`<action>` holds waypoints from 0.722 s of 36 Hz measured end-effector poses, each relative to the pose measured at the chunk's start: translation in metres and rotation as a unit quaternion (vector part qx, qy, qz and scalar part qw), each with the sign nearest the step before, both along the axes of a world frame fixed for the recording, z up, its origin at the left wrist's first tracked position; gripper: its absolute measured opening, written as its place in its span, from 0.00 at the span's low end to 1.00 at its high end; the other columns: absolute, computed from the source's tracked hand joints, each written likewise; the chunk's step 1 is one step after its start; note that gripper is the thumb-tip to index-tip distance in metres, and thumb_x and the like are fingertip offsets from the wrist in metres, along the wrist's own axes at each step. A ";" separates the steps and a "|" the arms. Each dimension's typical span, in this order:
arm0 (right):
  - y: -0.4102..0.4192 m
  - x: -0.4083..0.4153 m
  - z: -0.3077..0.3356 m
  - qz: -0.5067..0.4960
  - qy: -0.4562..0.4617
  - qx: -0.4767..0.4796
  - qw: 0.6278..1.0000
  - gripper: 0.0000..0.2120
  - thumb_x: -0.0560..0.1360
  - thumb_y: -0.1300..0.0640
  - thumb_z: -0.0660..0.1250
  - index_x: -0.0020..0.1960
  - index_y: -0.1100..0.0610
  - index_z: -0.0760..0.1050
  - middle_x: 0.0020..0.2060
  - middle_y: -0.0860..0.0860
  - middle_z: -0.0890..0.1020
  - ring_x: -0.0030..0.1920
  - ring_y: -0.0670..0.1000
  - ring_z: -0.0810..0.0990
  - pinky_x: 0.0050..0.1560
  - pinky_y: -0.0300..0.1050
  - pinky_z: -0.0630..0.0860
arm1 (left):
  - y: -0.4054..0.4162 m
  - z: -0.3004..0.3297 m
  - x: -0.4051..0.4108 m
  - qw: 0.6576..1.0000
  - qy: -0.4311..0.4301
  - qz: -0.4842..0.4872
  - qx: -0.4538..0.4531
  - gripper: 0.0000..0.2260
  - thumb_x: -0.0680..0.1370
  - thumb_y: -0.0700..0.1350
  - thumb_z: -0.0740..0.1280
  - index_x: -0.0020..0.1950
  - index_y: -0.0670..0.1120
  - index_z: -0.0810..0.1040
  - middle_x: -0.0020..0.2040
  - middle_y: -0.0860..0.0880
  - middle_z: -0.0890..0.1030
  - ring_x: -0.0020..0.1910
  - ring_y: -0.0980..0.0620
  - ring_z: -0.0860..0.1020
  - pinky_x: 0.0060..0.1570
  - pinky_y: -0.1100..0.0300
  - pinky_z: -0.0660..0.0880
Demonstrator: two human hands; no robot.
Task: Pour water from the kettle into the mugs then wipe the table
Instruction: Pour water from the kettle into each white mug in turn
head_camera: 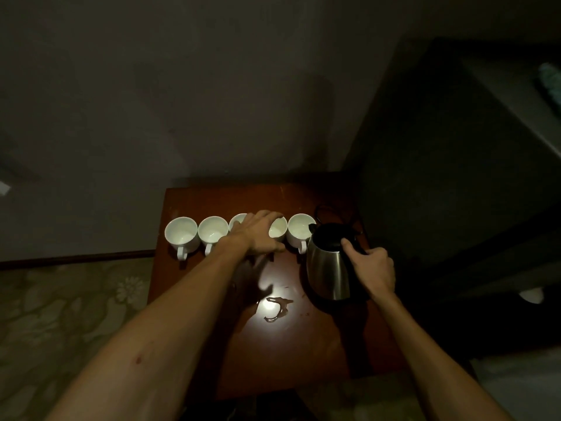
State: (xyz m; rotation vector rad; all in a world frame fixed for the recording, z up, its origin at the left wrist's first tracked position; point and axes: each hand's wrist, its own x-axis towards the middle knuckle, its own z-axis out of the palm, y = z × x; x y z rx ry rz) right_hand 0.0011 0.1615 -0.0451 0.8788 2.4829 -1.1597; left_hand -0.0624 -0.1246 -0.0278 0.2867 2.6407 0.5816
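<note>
Several white mugs stand in a row along the far side of a small dark red wooden table [297, 354]. The leftmost mug [181, 233] and the rightmost mug [300, 229] are in full sight. My left hand [259, 230] lies over the row and wraps around the fourth mug [279, 228]; it half hides the third mug [237, 221]. A steel kettle [329, 268] with a black lid stands at the right, its spout by the rightmost mug. My right hand [375, 268] grips the kettle's black handle. A small puddle of water [277, 308] shines mid-table.
A black cord [326, 209] loops behind the kettle. A dark cabinet [455, 177] stands close to the table's right side. A plain wall rises behind the table. Patterned floor [60, 314] lies to the left, below a dark skirting board.
</note>
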 end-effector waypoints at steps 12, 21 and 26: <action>-0.001 -0.002 0.003 -0.001 0.011 0.000 1.000 0.27 0.77 0.32 0.73 0.46 0.57 0.77 0.39 0.53 0.80 0.39 0.53 0.79 0.46 0.53 0.78 | 0.001 -0.005 -0.002 1.000 0.001 0.007 0.001 0.38 0.70 0.61 0.72 0.77 0.58 0.61 0.78 0.51 0.63 0.74 0.43 0.63 0.67 0.34 0.65; -0.002 0.004 0.001 0.002 0.039 0.007 0.999 0.27 0.76 0.31 0.73 0.37 0.55 0.76 0.34 0.53 0.78 0.35 0.54 0.79 0.42 0.53 0.78 | 0.000 -0.005 -0.001 1.000 0.002 0.008 -0.004 0.39 0.70 0.61 0.73 0.77 0.58 0.61 0.78 0.51 0.63 0.75 0.43 0.62 0.67 0.33 0.64; -0.003 0.007 0.000 -0.001 0.046 0.015 0.999 0.28 0.75 0.31 0.73 0.38 0.56 0.77 0.33 0.53 0.80 0.34 0.54 0.80 0.40 0.53 0.79 | 0.000 -0.006 -0.002 1.000 -0.005 0.004 -0.005 0.39 0.70 0.60 0.73 0.78 0.58 0.60 0.78 0.51 0.62 0.75 0.43 0.62 0.67 0.33 0.64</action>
